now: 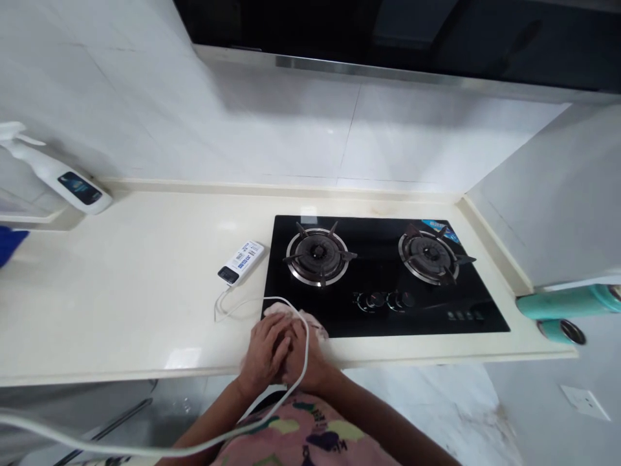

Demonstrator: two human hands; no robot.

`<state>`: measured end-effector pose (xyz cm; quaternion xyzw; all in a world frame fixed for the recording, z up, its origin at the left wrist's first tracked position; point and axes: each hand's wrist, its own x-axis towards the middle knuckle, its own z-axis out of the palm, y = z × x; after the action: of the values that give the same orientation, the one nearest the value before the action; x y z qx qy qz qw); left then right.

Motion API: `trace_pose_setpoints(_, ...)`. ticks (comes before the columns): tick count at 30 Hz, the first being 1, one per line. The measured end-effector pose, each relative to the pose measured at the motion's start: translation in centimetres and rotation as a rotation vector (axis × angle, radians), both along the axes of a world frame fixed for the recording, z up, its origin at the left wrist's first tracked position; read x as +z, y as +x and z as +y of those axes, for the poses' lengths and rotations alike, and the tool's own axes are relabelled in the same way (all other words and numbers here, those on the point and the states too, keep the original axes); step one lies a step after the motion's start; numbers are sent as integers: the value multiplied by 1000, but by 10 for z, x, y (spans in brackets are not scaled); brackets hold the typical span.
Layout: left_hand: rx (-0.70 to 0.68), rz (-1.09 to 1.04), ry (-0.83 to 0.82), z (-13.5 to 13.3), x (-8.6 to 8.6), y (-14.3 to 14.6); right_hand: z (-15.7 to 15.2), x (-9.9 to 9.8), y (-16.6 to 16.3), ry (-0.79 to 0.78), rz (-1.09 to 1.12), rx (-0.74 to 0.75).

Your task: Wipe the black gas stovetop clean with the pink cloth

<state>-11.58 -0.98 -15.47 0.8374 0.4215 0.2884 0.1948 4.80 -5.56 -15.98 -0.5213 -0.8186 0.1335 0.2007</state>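
Observation:
A pale, crumpled cloth lies at the front left corner of the black gas cooktop. Both of my hands are together on it, close to the counter's front edge. My left hand has its fingers curled over the cloth. Beside it and touching it, my right hand also grips the cloth, its fingers partly hidden. A white cable loops in front of my right hand and runs to a white power bank on the counter.
Two burners with metal pan supports, the left burner and the right burner, rise from the cooktop. A white spray bottle leans at the far left. Teal cylinders, one a long tube, stand at the right. A dark range hood overhangs the back.

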Motion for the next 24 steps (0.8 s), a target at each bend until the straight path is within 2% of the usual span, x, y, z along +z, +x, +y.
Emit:
trace_pose_setpoints(3,31,42,9,-2,-6,-14,14,6,2,27,-15,115)
trace_pose_setpoints(5,22,73,22,-4,-12,-25,11,5,13,42,22,98)
trace_pose_setpoints(7,-17,127,37,-8,-17,-29,0,1,27,52,81,11)
trace_pose_setpoints(10,-66,205,45,-16,-20,-21,-20,-7,47,60,147,-120)
trace_pose_setpoints(13,-72,246,19,-20,-14,-2,-38,-14,61,46,210,-205)
trace_pose_setpoints(16,-64,246,3,-17,-3,13,-52,-17,72,26,309,-366)
trace_pose_setpoints(19,-50,202,-12,-11,7,18,-64,-15,79,-28,394,-541)
trace_pose_setpoints(24,-55,123,-72,-5,13,20,-75,-4,86,-82,607,-826)
